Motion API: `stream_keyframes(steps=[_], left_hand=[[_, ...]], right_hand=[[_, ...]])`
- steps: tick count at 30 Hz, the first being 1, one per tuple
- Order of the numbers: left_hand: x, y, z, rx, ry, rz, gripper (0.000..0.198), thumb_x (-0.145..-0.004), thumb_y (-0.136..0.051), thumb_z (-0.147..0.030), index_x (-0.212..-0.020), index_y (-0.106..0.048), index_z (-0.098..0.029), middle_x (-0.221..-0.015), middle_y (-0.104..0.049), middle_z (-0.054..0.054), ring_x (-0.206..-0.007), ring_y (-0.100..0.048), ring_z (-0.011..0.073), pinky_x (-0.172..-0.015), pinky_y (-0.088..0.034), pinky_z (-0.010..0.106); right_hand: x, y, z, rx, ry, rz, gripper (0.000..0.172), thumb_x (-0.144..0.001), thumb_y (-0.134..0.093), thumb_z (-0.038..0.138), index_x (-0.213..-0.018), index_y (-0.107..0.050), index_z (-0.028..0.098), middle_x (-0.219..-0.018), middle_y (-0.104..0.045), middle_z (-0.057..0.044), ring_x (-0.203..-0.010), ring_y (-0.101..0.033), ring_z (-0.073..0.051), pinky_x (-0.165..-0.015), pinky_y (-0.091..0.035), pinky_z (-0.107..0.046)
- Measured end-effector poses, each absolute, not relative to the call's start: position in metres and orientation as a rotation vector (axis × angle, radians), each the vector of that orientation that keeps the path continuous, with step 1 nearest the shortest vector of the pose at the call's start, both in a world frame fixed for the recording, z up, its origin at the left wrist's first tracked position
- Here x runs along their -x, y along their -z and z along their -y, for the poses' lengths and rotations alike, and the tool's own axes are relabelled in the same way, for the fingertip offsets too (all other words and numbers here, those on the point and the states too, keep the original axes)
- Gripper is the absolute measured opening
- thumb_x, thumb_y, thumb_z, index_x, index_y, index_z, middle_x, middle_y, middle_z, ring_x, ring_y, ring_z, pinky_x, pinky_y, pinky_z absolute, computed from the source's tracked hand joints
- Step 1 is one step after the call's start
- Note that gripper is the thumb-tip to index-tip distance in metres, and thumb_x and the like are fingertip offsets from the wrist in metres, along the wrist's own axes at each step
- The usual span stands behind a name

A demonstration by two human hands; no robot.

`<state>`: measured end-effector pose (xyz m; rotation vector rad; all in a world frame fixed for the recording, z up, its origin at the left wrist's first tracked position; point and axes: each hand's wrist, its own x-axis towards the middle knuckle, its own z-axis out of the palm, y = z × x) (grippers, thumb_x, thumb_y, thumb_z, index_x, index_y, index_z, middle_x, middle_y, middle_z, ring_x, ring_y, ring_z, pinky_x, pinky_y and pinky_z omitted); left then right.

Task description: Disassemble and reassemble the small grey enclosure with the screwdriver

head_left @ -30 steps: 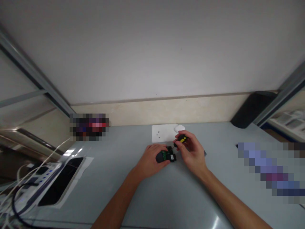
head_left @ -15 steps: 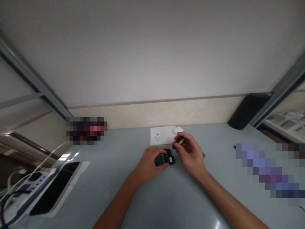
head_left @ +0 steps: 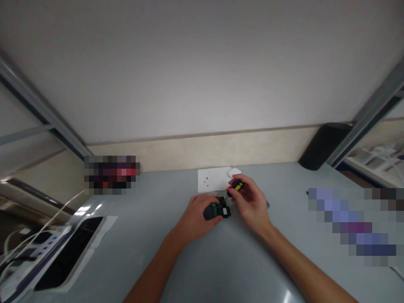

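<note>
My left hand (head_left: pixel 201 213) is wrapped round a black computer mouse (head_left: pixel 208 213), opened up so that a green circuit board (head_left: pixel 215 209) shows inside. In my right hand (head_left: pixel 251 203) is a screwdriver (head_left: pixel 236 187) with a black and yellow handle. Its thin shaft slants down to the left, with the tip at the upper right part of the mouse; whether it sits on a screw is too small to tell. Just behind both hands, several tiny dark screws (head_left: pixel 206 182) lie on a white sheet of paper (head_left: pixel 214 176).
A small white object (head_left: pixel 234 172) rests on the paper's right end. Part of a dark flat thing (head_left: pixel 268 205) shows beside my right hand. A black cylinder (head_left: pixel 325 145) stands at the back right. On the left lie a black phone-like slab (head_left: pixel 71 252) and a power strip (head_left: pixel 38 259) with cables.
The whole view has shifted slightly. Both hands keep their grip, and the screwdriver stays at nearly the same place on the mouse.
</note>
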<state>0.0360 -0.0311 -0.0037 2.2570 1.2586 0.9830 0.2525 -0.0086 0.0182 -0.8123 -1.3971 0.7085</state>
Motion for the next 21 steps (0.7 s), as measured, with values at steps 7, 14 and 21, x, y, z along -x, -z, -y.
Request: stream_keyframes(steps=[7, 14, 21], left_hand=[[-0.036, 0.005, 0.031, -2.2, -0.999, -1.251, 0.041, -0.084, -0.091, -0.031, -0.121, -0.074, -0.029, -0.139, -0.076, 0.008, -0.133, -0.068, 0.0322, -0.122, -0.047, 0.054], [-0.033, -0.008, 0.029, -1.743, -1.519, -1.207, 0.028, -0.101, -0.068, -0.046, -0.092, -0.076, -0.021, -0.103, -0.077, 0.009, -0.102, -0.071, 0.0242, -0.098, -0.055, 0.038], [-0.024, -0.014, 0.026, -0.581, -1.704, -0.832, 0.04, -0.085, -0.072, -0.036, -0.06, -0.044, -0.021, -0.052, -0.026, -0.008, -0.044, -0.024, 0.0087, -0.046, -0.024, 0.026]], right_hand=[[-0.252, -0.017, 0.007, 0.817, -0.706, 1.405, 0.031, -0.099, -0.074, 0.027, -0.129, -0.074, 0.031, -0.113, -0.076, -0.006, -0.097, -0.075, -0.021, -0.075, -0.064, -0.032], [-0.253, -0.018, 0.006, 0.848, -0.705, 1.415, 0.03, -0.098, -0.075, 0.03, -0.129, -0.073, 0.03, -0.113, -0.077, -0.007, -0.095, -0.075, -0.022, -0.079, -0.064, -0.034], [-0.255, -0.029, 0.005, 0.743, -0.794, 1.503, 0.031, -0.106, -0.064, 0.029, -0.136, -0.065, 0.032, -0.116, -0.073, -0.005, -0.097, -0.074, -0.02, -0.091, -0.061, -0.039]])
